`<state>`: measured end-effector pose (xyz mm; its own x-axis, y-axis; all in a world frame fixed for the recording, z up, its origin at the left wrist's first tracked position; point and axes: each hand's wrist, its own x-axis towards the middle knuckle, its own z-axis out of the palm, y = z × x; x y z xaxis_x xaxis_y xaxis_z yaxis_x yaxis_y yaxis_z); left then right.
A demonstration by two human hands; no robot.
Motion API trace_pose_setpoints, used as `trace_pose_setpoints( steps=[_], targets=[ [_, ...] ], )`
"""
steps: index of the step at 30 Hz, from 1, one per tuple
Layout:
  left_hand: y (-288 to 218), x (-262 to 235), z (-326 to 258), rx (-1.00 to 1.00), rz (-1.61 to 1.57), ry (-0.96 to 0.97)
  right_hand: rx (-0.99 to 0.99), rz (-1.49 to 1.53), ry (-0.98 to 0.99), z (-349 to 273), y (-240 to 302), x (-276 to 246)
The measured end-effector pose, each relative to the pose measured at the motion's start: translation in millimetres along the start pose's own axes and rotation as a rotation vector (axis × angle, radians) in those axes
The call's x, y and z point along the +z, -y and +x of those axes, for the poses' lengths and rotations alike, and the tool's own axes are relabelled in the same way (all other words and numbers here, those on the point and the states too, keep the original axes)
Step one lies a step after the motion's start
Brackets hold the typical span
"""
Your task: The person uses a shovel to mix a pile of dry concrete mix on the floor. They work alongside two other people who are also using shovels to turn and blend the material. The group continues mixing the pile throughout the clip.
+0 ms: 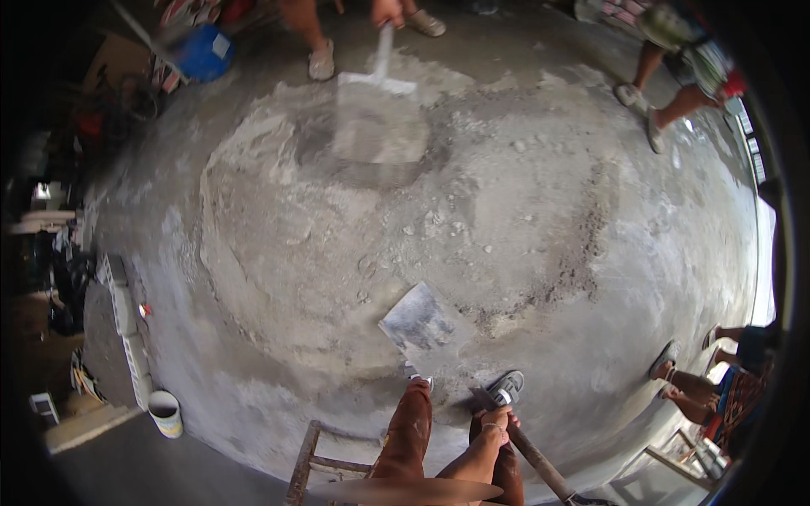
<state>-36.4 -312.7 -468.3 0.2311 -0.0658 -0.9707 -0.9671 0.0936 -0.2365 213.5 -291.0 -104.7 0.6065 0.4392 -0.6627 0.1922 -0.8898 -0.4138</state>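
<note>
Head view: one broad, round heap of grey dry cement and sand mix (pixel 337 244), spread over the concrete floor (pixel 641 278) ahead of the hand. Two flat metal shovels counted. Nearer one, a grey square-bladed shovel (pixel 419 325) with a long wooden handle (pixel 531 460), blade resting at the heap's near edge, just ahead and left of the hand. Farther one, a pale, blurred wide-bladed shovel (pixel 375 118), well apart across the heap, gripped by another person's hand (pixel 387 12) at the top edge. One own hand in sight, the right hand (pixel 496 422), fingers wrapped and clamped around the wooden handle partway along its length. Left hand not seen; state cannot be told. Two own legs in rust-brown trousers, two grey shoes (pixel 506 386) just ahead of the hand. One wooden ladder-like frame (pixel 305 462) to the left of the hand, near the lower edge. One small white bucket (pixel 165 413) farther left. One blue plastic container (pixel 205 52) far off, upper left. Other people's legs at top, upper right and right.
</note>
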Motion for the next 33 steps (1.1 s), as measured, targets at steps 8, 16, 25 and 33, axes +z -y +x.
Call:
trace_pose_setpoints(
  steps=[8, 16, 25, 33],
  targets=[
    [-382.2, -19.0, 28.3, 0.385, -0.021, -0.003, -0.150, 0.119, 0.420, -27.2, -17.5, 345.4],
    [-346.6, -33.5, 51.1, 0.456, 0.076, -0.134, -0.044, 0.161, 0.486, 3.1, -36.5, 331.9],
    [-160.3, -41.5, -37.8, 0.673, 0.306, -0.233, 0.128, 0.161, 0.374, 50.0, -109.6, 120.6],
    [-106.9, -6.3, -118.7, 1.030, 1.031, -0.523, 0.609, -0.060, 0.598, 114.8, -210.8, 62.9]
  ],
)
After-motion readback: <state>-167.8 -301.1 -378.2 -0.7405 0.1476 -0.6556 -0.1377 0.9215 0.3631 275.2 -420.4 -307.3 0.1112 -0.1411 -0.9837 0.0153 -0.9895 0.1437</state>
